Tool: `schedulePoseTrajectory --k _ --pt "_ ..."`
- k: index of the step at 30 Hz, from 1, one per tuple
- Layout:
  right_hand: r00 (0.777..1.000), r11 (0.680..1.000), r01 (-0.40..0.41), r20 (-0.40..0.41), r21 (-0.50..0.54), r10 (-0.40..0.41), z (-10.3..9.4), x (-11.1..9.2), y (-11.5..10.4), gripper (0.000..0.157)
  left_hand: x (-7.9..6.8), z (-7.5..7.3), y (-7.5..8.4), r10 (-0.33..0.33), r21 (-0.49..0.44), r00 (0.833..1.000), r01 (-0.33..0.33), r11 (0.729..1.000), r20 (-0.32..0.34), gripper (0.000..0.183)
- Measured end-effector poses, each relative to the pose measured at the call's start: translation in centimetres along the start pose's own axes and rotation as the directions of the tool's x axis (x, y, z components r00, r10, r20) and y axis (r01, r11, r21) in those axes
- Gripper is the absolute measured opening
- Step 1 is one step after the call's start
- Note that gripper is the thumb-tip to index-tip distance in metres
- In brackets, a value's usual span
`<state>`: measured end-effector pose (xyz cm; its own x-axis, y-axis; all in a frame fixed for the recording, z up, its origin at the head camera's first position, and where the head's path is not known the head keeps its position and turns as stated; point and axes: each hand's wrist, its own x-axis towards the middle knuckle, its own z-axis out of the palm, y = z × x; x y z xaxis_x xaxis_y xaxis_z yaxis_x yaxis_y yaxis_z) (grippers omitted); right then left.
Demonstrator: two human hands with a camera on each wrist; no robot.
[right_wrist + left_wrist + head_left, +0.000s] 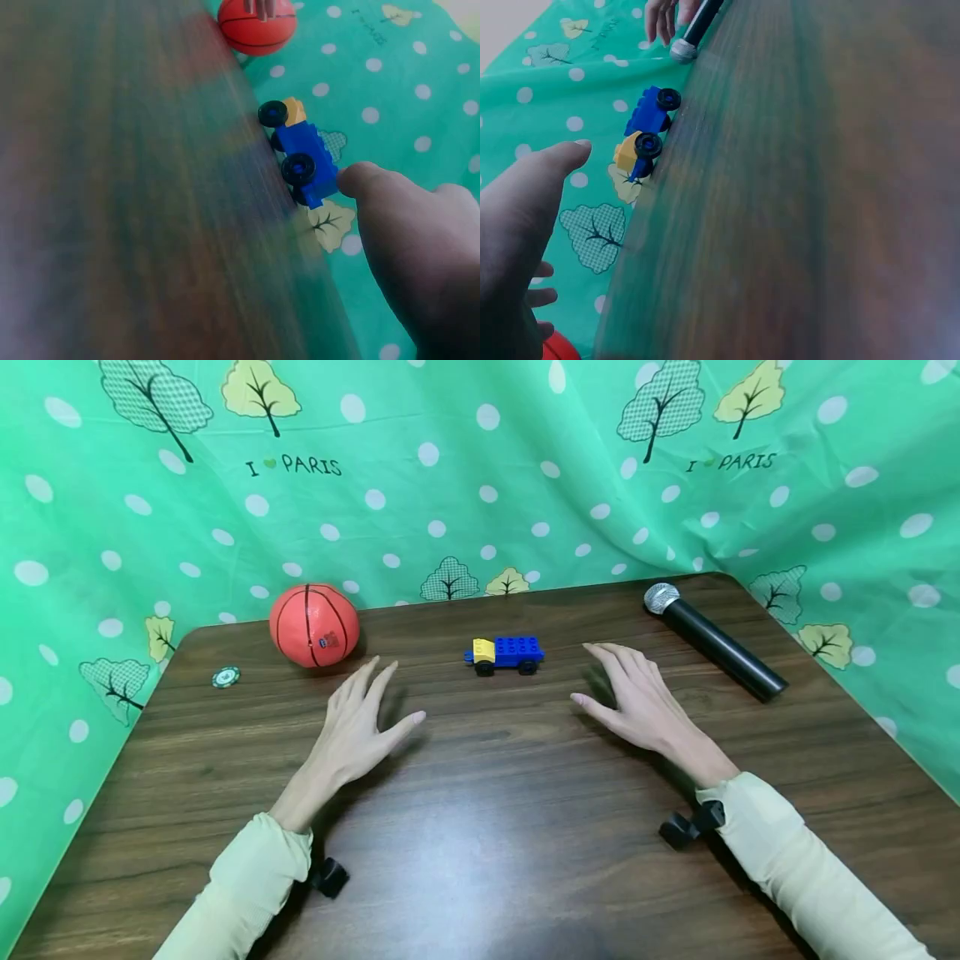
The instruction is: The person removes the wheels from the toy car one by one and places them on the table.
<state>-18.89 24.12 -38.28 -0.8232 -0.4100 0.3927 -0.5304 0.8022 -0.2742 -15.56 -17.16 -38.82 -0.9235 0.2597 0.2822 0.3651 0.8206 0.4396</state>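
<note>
In the head view my left hand [354, 727] hovers over the table with fingers spread, its fingertips just in front of an orange-red toy basketball [315, 625]. My right hand [637, 697] is held out with relaxed fingers, to the right of a toy truck [506, 653] made of blue and yellow building bricks on black wheels. Neither hand holds anything. The truck stands upright between the two hands, its yellow cab to the left. Beyond the right hand lies a black microphone [720, 643] with a silver mesh head, slanting across the table's right side.
A green and white poker chip [226, 677] lies left of the ball. The dark wood table [480, 827] ends at a green dotted curtain [480, 485] behind and along both sides. Black wrist cameras are strapped at both sleeves.
</note>
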Motion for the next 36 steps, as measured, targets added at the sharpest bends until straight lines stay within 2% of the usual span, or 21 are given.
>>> schedulePoseTrajectory --k 4,11,15,18,22,26,29,36 --pt "1.0 0.997 -0.006 -0.013 0.078 0.006 0.6 0.8 0.2 0.063 1.2 0.6 0.5 -0.011 -0.11 1.0 0.011 0.994 0.004 0.08" --pt "1.0 0.972 -0.027 -0.008 0.234 0.03 1.7 2.1 0.3 0.053 3.0 1.9 0.6 0.057 -0.152 0.996 -0.066 0.986 -0.064 0.063" --pt "0.999 0.957 -0.013 -0.038 0.291 0.025 2.3 2.8 0.2 0.05 3.8 2.4 0.9 0.06 -0.21 0.995 -0.076 0.975 -0.082 0.057" --pt "0.998 0.953 -0.009 -0.056 0.302 0.027 2.6 3.3 0.0 0.048 4.6 2.9 1.3 0.039 -0.3 0.997 -0.056 0.952 -0.062 0.055" --pt "0.997 0.951 -0.005 -0.069 0.309 0.027 2.8 3.8 -0.1 0.046 5.7 3.6 1.7 0.003 -0.435 1.0 -0.013 0.9 -0.023 0.053" --pt "0.998 0.945 -0.007 -0.06 0.327 0.028 3.1 4.3 -0.3 0.045 6.5 4.3 2.0 -0.001 -0.505 1.0 -0.01 0.863 -0.022 0.051" --pt "0.999 0.941 -0.025 -0.037 0.338 0.04 3.3 4.7 -0.5 0.046 7.1 4.7 2.3 0.005 -0.526 1.0 -0.02 0.85 -0.03 0.05" --pt "0.999 0.942 -0.044 -0.012 0.332 0.051 3.5 5.3 -0.8 0.047 8.1 5.3 3.0 -0.007 -0.54 0.999 -0.012 0.841 -0.034 0.046"
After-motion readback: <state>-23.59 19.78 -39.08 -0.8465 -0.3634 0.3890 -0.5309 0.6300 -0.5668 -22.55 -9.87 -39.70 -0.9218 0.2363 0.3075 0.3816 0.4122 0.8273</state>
